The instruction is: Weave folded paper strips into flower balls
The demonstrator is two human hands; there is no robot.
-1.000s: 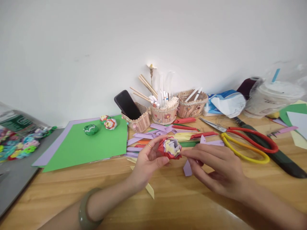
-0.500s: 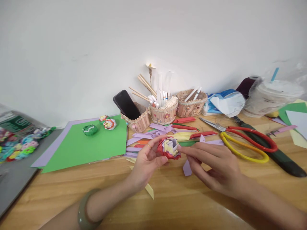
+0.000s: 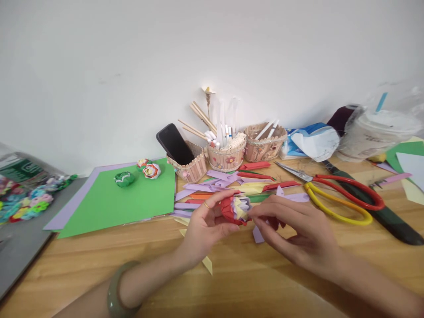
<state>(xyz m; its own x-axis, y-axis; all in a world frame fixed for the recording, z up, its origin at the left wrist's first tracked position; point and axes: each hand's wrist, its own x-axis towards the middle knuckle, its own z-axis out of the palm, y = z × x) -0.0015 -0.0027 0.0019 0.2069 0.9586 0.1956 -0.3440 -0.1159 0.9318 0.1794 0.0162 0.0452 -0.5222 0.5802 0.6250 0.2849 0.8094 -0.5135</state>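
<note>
My left hand (image 3: 208,225) is closed round a folded paper flower (image 3: 233,210), with red paper outside, then pale yellow, and lilac at its centre. The flower is tilted, its open face turned to the right. Thumb and forefinger of my right hand (image 3: 298,229) pinch together at the flower's right edge. Whatever lies between those fingertips is too small to make out apart from the flower. Behind both hands lie folded paper strips (image 3: 228,178) in lilac, red, yellow and green. A loose lilac strip (image 3: 258,235) lies under the right fingers, and a yellow strip (image 3: 207,265) by the left wrist.
Red-and-yellow-handled scissors (image 3: 344,192) lie on the right, over a long dark tool (image 3: 394,225). Decorated baskets (image 3: 226,159) stand at the wall, one with a phone (image 3: 175,143). Small paper balls (image 3: 124,179) rest on green paper (image 3: 119,207). A lidded cup (image 3: 380,132) stands far right.
The flower has turned in my left hand, so its face points more to the right and more red side shows. My right fingers have gone from an extended forefinger touch to a pinch.
</note>
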